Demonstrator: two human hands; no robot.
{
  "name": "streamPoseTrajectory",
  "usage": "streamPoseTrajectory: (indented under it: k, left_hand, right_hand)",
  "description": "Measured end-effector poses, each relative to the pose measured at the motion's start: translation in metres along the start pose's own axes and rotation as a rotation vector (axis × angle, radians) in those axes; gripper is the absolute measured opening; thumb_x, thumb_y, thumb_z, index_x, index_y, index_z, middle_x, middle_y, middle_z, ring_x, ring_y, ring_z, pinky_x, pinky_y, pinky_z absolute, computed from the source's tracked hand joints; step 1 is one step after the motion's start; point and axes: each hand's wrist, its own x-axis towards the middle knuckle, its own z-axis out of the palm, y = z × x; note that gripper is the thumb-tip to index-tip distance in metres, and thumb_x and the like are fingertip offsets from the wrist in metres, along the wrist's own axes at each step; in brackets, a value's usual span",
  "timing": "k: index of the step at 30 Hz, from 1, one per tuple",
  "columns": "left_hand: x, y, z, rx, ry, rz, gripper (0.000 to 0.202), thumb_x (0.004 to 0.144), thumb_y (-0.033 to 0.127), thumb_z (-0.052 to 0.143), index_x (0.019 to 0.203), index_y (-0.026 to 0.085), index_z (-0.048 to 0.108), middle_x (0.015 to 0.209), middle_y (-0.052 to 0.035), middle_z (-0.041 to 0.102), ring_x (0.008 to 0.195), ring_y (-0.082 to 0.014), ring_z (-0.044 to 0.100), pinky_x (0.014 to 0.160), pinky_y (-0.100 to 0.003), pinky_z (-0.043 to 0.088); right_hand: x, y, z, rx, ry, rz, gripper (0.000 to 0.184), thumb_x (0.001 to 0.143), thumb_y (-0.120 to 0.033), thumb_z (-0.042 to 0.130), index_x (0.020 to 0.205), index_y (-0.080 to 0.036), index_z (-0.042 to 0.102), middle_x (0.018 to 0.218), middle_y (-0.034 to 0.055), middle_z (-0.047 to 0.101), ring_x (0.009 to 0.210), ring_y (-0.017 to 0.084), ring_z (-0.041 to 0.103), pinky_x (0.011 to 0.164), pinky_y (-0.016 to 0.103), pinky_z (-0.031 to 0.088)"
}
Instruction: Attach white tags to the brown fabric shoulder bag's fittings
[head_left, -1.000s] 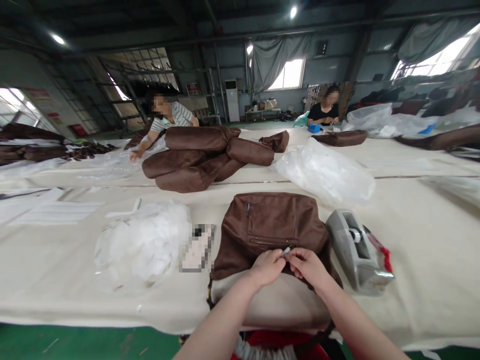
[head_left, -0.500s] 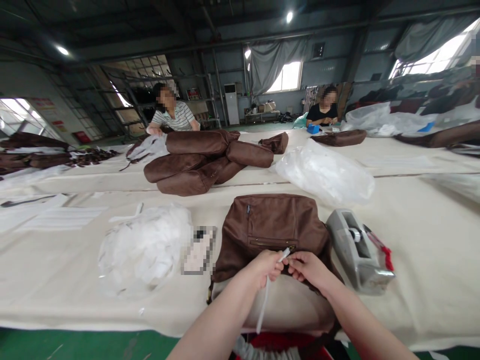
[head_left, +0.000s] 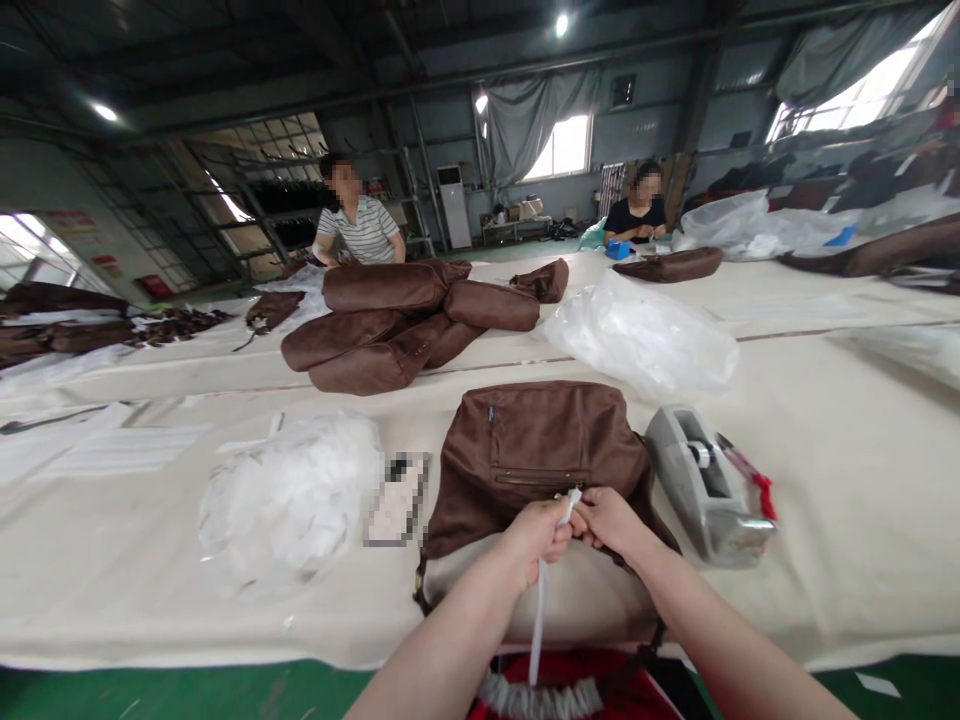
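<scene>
A brown bag lies in front of me, with a zipped pocket on its face and a pale lower part toward me. Over its zip edge, my left hand is closed around a white strip whose long end hangs down toward my lap. My right hand meets it there, fingers pinched at the strip's upper end beside the zipper pull. What the right fingertips grip, strip or pull, is partly hidden. Both hands touch each other.
Right of the bag stands a grey tape dispenser with a red-handled tool beside it. To the left are a phone and a bag of white scraps. Stuffed brown bags and clear plastic lie beyond. Two people sit across.
My right hand has moved in closer against my left, at the strip's upper end. Across the table, the person in stripes has shifted and straightened up. The view has moved slightly.
</scene>
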Motion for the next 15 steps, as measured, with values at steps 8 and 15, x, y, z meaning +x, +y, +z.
streamPoseTrajectory:
  k: [8,15]
  left_hand:
    - [-0.012,-0.009,0.009,0.954,0.358,0.343,0.019,0.091,0.016,0.038,0.094,0.014,0.057,0.091,-0.0132,0.058,0.090,-0.0286,0.058,0.078,-0.038,0.041]
    - [-0.008,-0.020,0.017,1.191,0.387,0.356,0.025,0.088,0.009,0.034,0.103,0.013,0.054,0.093,-0.0143,0.058,0.087,-0.0279,0.061,0.074,-0.036,0.044]
  right_hand:
    - [-0.021,-0.004,-0.005,0.102,0.046,-0.009,0.044,0.084,-0.053,0.042,0.069,-0.016,0.061,0.051,0.0002,0.058,0.036,0.010,0.051,0.032,0.019,0.032]
    - [-0.029,-0.010,-0.001,0.135,0.028,-0.067,0.043,0.069,-0.058,0.064,0.056,-0.019,0.052,0.046,-0.0028,0.054,0.035,0.008,0.043,0.034,0.019,0.028]
